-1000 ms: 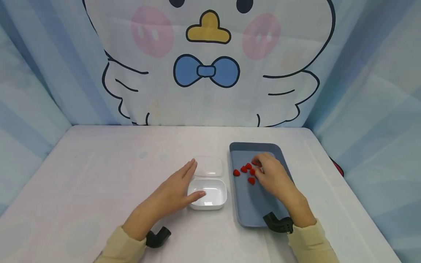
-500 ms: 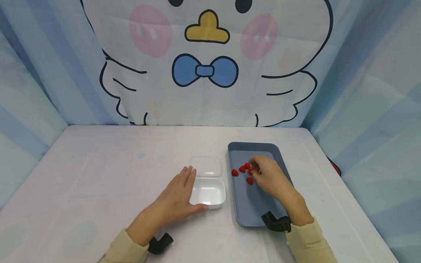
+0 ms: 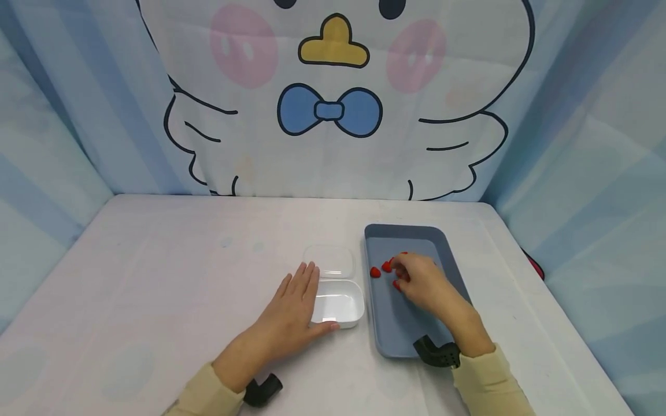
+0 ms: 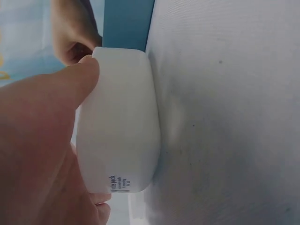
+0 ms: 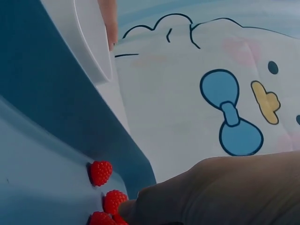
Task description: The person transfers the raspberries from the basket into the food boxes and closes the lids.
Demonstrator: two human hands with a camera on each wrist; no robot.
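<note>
A white rectangular container [image 3: 340,306], with nothing inside, stands left of the tray. My left hand [image 3: 288,318] steadies it, straight fingers along its left side and thumb [image 4: 79,77] against its near side. Several red raspberries [image 3: 375,272] lie on the blue-grey tray [image 3: 398,332]. Above them my right hand [image 3: 424,283] has its fingers and thumb curled together, pinching a raspberry that they mostly hide. In the right wrist view the thumb [image 5: 145,206] covers part of the berry cluster, beside one raspberry [image 5: 101,172] farther up.
A clear plastic lid [image 3: 330,260] lies just behind the container. White cloth [image 3: 171,277] covers the table, and a curtain with a cartoon bird [image 3: 333,156] hangs along its back edge.
My left hand has shifted right and settled along the container's left and near sides. My right hand has moved slightly left over the raspberries, its fingers closing round one there.
</note>
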